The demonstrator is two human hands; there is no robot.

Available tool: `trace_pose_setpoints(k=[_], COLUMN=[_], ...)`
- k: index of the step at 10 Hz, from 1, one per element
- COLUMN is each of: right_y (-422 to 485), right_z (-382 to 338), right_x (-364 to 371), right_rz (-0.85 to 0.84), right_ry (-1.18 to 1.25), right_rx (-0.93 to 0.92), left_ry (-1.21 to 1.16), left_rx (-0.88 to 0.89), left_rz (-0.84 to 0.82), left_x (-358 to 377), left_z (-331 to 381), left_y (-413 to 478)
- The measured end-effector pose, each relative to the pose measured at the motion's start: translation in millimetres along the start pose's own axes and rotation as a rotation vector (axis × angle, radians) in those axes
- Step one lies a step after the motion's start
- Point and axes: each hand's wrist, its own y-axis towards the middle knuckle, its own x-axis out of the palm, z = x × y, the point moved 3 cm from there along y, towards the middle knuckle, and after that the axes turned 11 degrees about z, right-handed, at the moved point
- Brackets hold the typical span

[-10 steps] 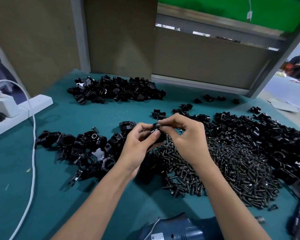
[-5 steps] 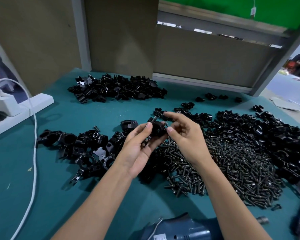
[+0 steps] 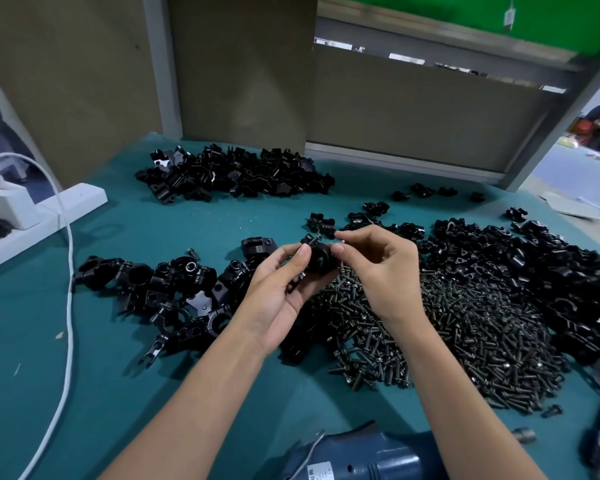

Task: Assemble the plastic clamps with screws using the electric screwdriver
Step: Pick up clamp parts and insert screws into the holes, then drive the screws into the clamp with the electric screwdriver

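- The left hand (image 3: 278,292) grips a black clamp (image 3: 317,261) between thumb and fingers, likely steadying it for loading.
- The right hand (image 3: 381,271) pinches a small screw (image 3: 342,241) just beside the clamp (ready to insert, I judge).
- The screwdriver (image 3: 361,459) lies untouched between the forearms.
- A second ago both hands huddled over the clamp; now they stand slightly apart.

Left hand (image 3: 278,296) palm-up in a grip, right hand (image 3: 381,271) in a fingertip pinch (both raised)
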Motion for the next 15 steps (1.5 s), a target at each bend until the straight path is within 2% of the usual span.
trace_pose_setpoints(k=[3,6,7,8,9,10,11,12,13,14,15], right_y=[0,0,-8,-61,-110,-136,-146,-141,-133,-103,-82], right_z=[-2,-20,-41,-40,-28,-16,-18,-28,-39,-47,-59], right_x=[0,-11,-34,-54,-73,-82,-82,-87,-94,-110,-94], right_rz=[-0.063,-0.115,-0.369,-0.766,-0.847,-0.787,-0.65,-0.556,-0.416,-0.149,0.176], right_ry=[-0.036,-0.034,-0.154,-0.426,-0.766,-0.903,-0.915,-0.853,-0.811,-0.725,-0.645], right_rx=[-0.094,-0.017,-0.11,-0.269,-0.568,-0.699,-0.844,-0.898,-1.053,-0.967,-0.97], left_ry=[-0.055,-0.086,-0.1,-0.152,-0.173,-0.138,0.018,0.116,0.148,0.17,0.232], left_rx=[-0.016,-0.031,-0.03,-0.045,-0.072,-0.066,0.026,0.08,0.091,0.084,0.081], left_rz=[0.031,0.01,0.034,0.049,0.068,0.072,0.06,0.06,0.043,0.022,0.019], left_x=[0,-1,-2,-4,-5,-7,-9,-12,-14,-14,-12], left_z=[2,5,7,9,10,9,9,7,6,6,8], left_y=[-2,-1,-1,0,3,4,6,8,10,10,9])
